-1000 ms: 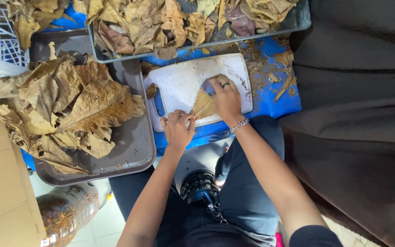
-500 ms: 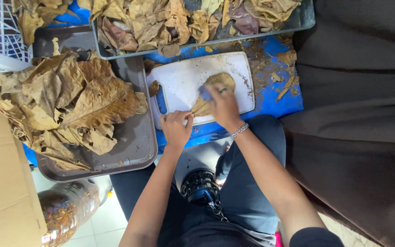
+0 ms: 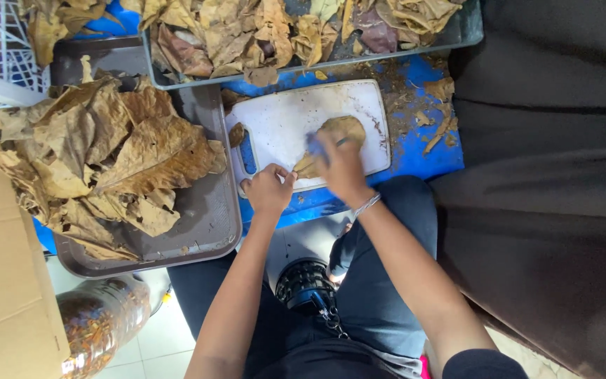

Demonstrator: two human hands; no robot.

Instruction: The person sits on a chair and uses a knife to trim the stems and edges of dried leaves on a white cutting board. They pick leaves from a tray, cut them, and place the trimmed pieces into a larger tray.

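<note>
On the white plastic cutting board, we smooth a tan dried leaf piece flat.

Over the last second our right hand has slid from the board's right part toward its middle, and now reads as motion-blurred, fingers spread flat on the leaf with a small blue object beneath them that we cannot identify; our left hand stays at the board's near edge, fingers curled, pinching the leaf's lower tip. We judge the leaf is being pressed out flat while its end is held. Its long axis runs diagonally, from the pinched tip nearest us up and right to the broad rounded end. The board rests on the blue worktop, beside a dark grey tray of brown leaves.
</note>
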